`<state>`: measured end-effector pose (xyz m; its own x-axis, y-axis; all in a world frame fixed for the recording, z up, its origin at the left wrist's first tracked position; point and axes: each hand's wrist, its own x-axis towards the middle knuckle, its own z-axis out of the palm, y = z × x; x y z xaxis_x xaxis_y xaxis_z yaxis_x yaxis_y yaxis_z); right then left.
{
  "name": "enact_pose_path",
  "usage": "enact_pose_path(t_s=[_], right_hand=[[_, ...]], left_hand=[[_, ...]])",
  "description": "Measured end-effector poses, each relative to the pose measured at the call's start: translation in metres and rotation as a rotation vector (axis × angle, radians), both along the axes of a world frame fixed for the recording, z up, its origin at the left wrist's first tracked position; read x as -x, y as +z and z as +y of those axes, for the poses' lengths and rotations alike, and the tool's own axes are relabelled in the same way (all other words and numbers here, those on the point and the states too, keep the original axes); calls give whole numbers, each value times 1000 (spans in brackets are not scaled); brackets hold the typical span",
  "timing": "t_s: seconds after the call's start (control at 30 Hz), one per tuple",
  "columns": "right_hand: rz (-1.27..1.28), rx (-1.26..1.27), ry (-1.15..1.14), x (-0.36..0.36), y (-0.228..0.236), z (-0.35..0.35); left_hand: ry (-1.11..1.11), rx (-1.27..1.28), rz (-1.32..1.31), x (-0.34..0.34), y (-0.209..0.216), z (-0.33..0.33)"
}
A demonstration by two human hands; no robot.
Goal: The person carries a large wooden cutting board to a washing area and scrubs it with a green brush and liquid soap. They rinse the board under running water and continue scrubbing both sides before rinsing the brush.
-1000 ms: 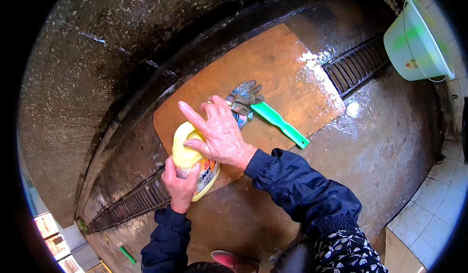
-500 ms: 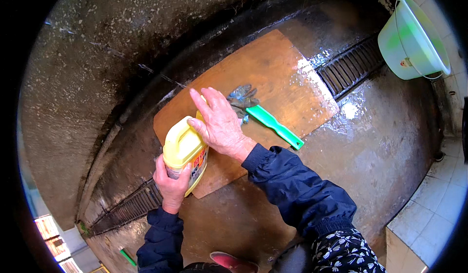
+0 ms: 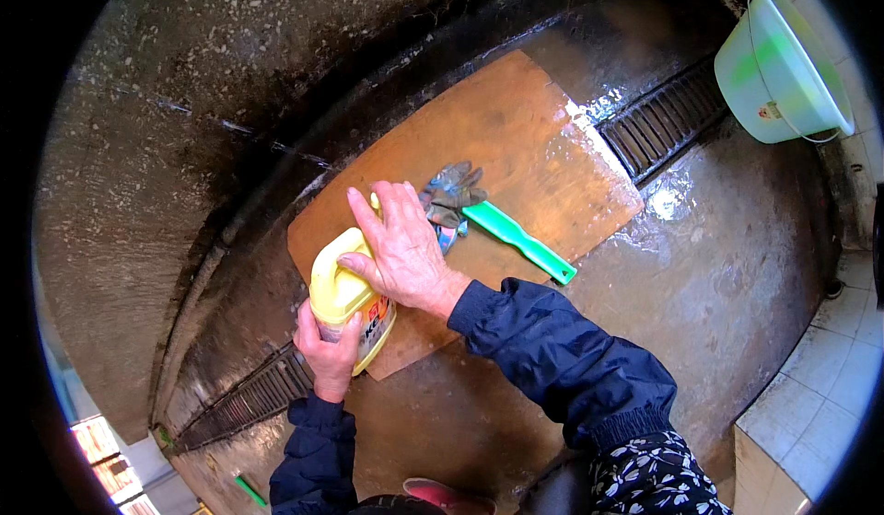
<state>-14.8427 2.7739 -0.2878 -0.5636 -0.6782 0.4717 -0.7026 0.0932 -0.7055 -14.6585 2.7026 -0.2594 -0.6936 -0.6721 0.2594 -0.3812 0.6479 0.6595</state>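
Observation:
A yellow plastic jug (image 3: 337,285) with a moulded handle and a printed label stands tilted at the left end of a brown board. My left hand (image 3: 328,351) is closed round the jug's lower side, thumb on the label side. My right hand (image 3: 402,255) lies over the jug's top, its fingers about a yellow cap (image 3: 375,204) that is mostly hidden; the thumb rests by the handle. Just beyond my right hand lie crumpled grey-blue work gloves (image 3: 453,191) and a green-handled tool (image 3: 520,241), whose far end they hide.
The brown board (image 3: 516,110) covers part of a slotted floor drain (image 3: 658,127) on wet concrete. A pale green bucket (image 3: 778,73) with a wire handle stands at the upper right. A rough wall (image 3: 166,147) rises at left; white tiles (image 3: 829,368) edge the right.
My right hand has turned a little over the cap and shifted slightly left and down. The jug and my left hand have moved slightly down and right in the view.

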Motion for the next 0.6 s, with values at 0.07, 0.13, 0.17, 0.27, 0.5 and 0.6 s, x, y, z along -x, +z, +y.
enact_pose_path(t_s=[0.07, 0.13, 0.17, 0.27, 0.5, 0.6], right_hand=[[12, 11, 1, 1, 0, 1], [11, 6, -3, -2, 1, 1], [10, 3, -4, -3, 1, 1], [-6, 18, -3, -3, 2, 4], [-31, -19, -4, -6, 3, 7], [-16, -21, -26, -7, 0, 10]], left_hand=[[0, 13, 5, 0, 0, 0], [7, 8, -1, -1, 0, 1], [1, -5, -12, -2, 1, 1], [-18, -16, -23, -1, 2, 1], [-27, -22, -16, 0, 1, 2], [-36, -24, -27, 1, 2, 3]])
